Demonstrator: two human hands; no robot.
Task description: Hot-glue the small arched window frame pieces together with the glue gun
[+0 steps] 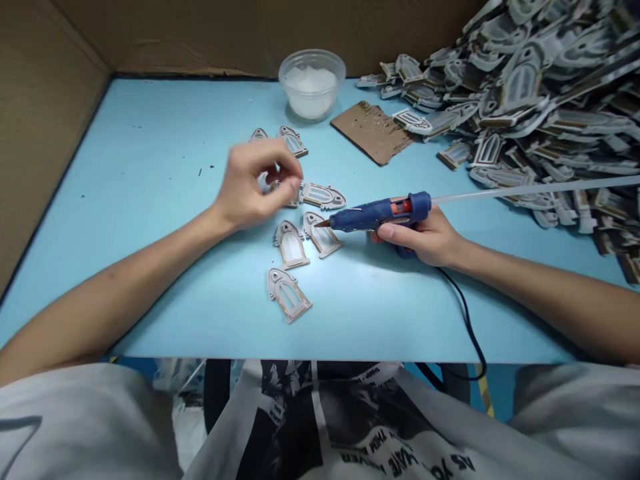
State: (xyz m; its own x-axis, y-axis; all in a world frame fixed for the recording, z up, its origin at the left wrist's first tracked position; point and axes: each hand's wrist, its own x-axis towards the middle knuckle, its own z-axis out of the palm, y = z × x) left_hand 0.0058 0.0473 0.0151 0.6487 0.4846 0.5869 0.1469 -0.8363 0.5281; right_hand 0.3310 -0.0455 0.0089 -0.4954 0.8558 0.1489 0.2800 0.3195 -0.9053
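My right hand (425, 233) is wrapped round a blue hot glue gun (373, 215) with a long clear glue stick (530, 189) sticking out of its back. The gun's nozzle points left, over a small arched window-shaped piece (323, 237). My left hand (255, 183), slightly blurred, has thumb and fingers curled together in a pinch above several similar pieces. What it pinches, if anything, I cannot make out. Around it lie an arched piece on its side (323, 195), one nearer me (291, 245), another nearest the table edge (289, 293) and one at the back (293, 141).
A clear plastic tub (312, 83) with white contents stands at the back. Beside it lies a torn cardboard piece (371, 131). A big heap of arched pieces (520, 100) fills the right side. A black cord (467, 317) hangs over the front edge. Cardboard walls (200, 37) bound the blue table (160, 153).
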